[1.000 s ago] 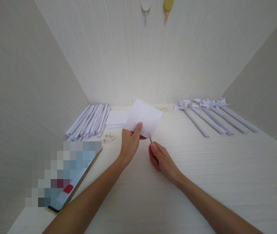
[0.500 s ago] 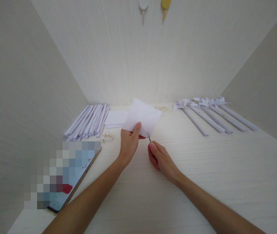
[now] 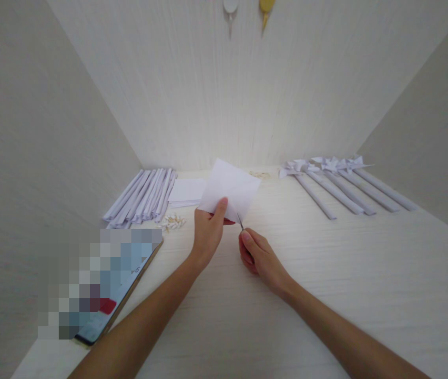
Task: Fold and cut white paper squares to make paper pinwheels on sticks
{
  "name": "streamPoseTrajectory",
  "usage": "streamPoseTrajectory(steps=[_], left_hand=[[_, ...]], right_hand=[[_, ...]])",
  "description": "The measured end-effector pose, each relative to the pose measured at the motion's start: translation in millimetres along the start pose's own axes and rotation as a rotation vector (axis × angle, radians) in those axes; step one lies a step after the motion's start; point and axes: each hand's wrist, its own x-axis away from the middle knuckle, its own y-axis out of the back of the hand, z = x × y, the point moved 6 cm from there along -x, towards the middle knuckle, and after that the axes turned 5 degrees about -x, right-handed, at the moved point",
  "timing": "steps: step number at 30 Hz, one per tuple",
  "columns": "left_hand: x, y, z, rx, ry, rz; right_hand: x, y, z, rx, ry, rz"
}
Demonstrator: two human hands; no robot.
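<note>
A square sheet of white paper [image 3: 232, 184] is held up, tilted, by my left hand [image 3: 210, 231], the thumb on top and the fingers beneath. My right hand [image 3: 259, 258] is closed around the handles of a pair of scissors [image 3: 240, 221]. The narrow metal blade lies at the paper's lower corner, touching it; most of the handle is hidden inside my fist. Behind the left hand rests a stack of white paper squares [image 3: 186, 191], and small cotton-swab-like pieces [image 3: 174, 222] lie in a little heap beside that wrist.
Several rolled paper sticks [image 3: 145, 196] are piled at the back left. Several paper pinwheels on sticks [image 3: 336, 184] lie at the back right. A phone [image 3: 129, 284], partly blurred out, leans at the left. Two hooks [image 3: 230, 6] are on the back wall.
Almost nothing differs. Both hands, the paper and the scissors keep nearly the same position; the whole view has shifted very slightly.
</note>
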Motion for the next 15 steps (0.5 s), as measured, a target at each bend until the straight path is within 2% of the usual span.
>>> streamPoseTrajectory(steps=[15], left_hand=[[0.8,-0.6,-0.2,0.013,-0.001,0.010]], right_hand=[[-1.3,1.2,-2.4,0.037,0.010,0.005]])
